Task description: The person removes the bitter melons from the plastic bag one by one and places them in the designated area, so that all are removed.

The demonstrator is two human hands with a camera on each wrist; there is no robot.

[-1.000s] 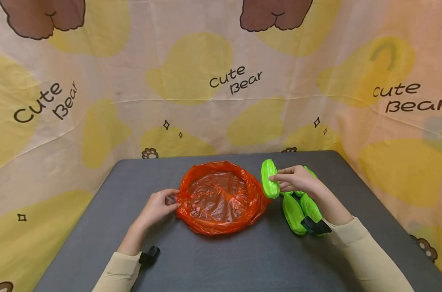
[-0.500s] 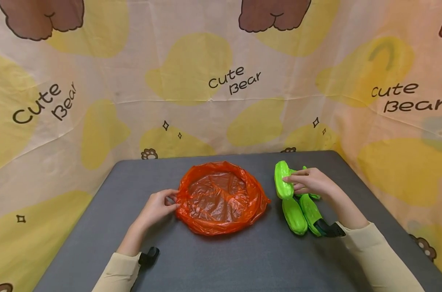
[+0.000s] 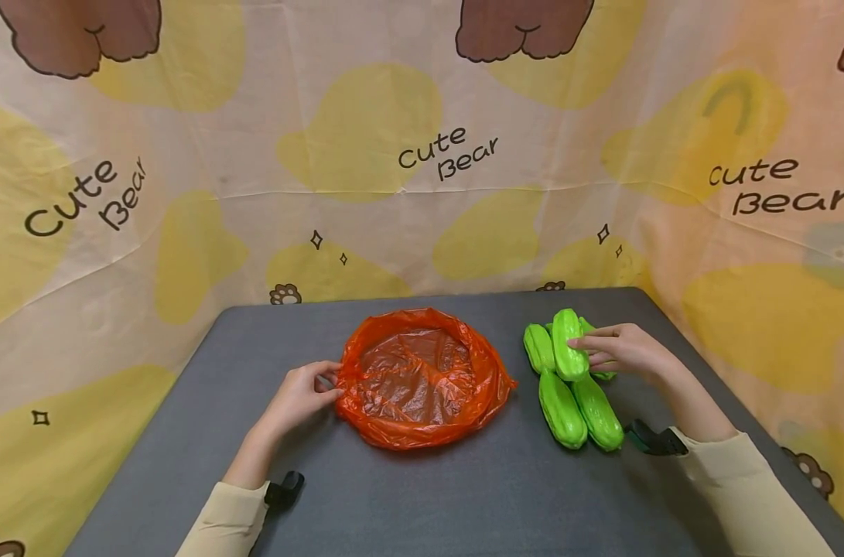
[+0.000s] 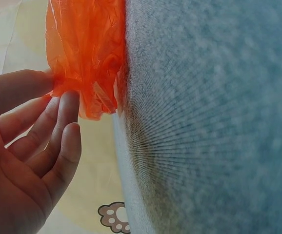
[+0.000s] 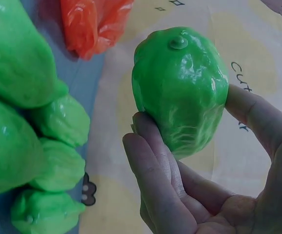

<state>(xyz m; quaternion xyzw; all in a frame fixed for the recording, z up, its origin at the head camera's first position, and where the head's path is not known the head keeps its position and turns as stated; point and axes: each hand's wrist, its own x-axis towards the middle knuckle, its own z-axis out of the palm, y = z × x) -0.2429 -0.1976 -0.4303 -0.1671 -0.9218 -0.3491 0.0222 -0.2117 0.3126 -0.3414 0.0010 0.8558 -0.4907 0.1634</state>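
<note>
My right hand [image 3: 629, 348] holds a glossy, ridged green toy cucumber [image 3: 570, 348] above several others like it. In the right wrist view, thumb and fingers grip the sides of this cucumber [image 5: 182, 83], its stem nub facing the camera. On the table below it lie a front pair, with one cucumber [image 3: 562, 411] left of another [image 3: 598, 414], and more behind, partly hidden. Left of them, an orange-red plastic bag [image 3: 432, 435] stands with its round mouth spread wide. My left hand [image 3: 302, 396] pinches the left side of the bag, seen close up in the left wrist view.
The grey table [image 3: 422, 503] has fabric walls with "Cute Bear" print [image 3: 422, 147] on three sides. A black wrist camera [image 3: 285, 490] sits under the left sleeve's cuff, and another camera [image 3: 654, 439] by the right cuff.
My right hand has moved right with the cucumber, from beside the bag to over the pile. The left hand and bag have stayed put.
</note>
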